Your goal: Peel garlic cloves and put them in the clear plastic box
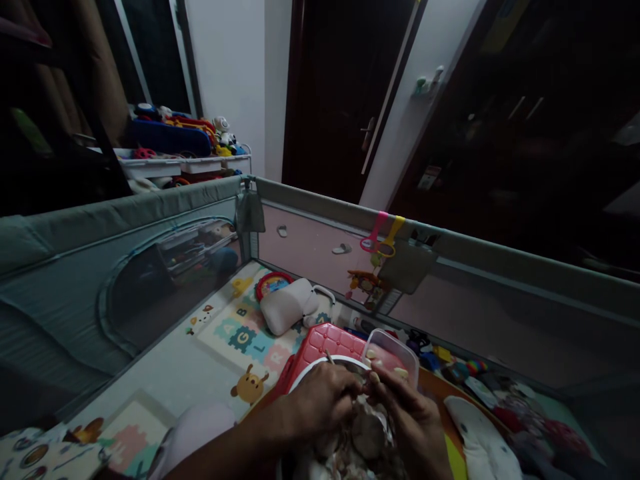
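My left hand (327, 395) is closed, with its fingers curled over a bowl (311, 371) with a white rim. A thin, pale stick-like tip (329, 357) pokes up behind its knuckles; what it belongs to is hidden. My right hand (417, 413) meets it fingertip to fingertip and pinches what looks like a small garlic clove, mostly covered by the fingers. Below both hands, garlic bulbs (367, 432) and loose papery skins fill the bowl. Just beyond my right fingers stands a clear plastic container (415, 363) with several pale peeled cloves in it.
A red quilted-looking toy surface (327, 341) lies behind the bowl. Beyond it are a white cushion-like object (287, 308) and a round red-rimmed toy (270, 283) on the patterned mat (210, 360). A playpen fence (320, 198) encloses the space. Toys and a white plush (483, 440) lie at right.
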The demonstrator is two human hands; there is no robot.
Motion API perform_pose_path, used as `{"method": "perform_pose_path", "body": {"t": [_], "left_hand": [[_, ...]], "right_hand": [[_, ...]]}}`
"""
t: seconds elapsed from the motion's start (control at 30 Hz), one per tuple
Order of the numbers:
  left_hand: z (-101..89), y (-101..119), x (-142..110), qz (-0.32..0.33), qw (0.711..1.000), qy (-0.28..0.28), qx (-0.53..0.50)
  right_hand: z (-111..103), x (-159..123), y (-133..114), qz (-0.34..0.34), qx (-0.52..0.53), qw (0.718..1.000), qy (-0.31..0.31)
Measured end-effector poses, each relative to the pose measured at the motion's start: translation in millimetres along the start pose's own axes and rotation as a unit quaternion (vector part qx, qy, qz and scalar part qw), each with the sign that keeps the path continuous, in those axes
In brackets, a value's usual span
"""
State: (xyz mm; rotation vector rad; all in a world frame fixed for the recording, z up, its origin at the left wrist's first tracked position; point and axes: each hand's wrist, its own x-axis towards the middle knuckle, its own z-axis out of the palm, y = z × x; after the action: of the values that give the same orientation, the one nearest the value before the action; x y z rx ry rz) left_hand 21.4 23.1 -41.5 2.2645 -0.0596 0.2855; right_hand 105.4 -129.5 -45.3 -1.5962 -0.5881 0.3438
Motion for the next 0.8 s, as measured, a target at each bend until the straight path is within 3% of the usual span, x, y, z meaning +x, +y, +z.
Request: {"method": "perform_pose_path", "body": {"t": [0.2, 0.37, 0.57, 0.8], "left_hand": [[-6.4, 8, -3, 0.002, 0.992, 0.09, -0.089], [-1.8, 8, -4, 0.052, 0.99, 0.118, -0.055], [1.9, 1, -4, 0.057, 0.993, 0.103, 0.032], [8.9, -3, -1, 0.045, 0.99, 0.131, 0.03]], "right_hand": [[0, -1, 5, -0.149, -0.11, 0.982, 0.024], [-1, -2, 10, -0.257, -0.157, 0.953, -0.012], [-4, -8, 10, -0.267, -0.225, 0.937, -0.031], [-5, -5, 16, -0.268, -0.224, 0.936, -0.044]]}}
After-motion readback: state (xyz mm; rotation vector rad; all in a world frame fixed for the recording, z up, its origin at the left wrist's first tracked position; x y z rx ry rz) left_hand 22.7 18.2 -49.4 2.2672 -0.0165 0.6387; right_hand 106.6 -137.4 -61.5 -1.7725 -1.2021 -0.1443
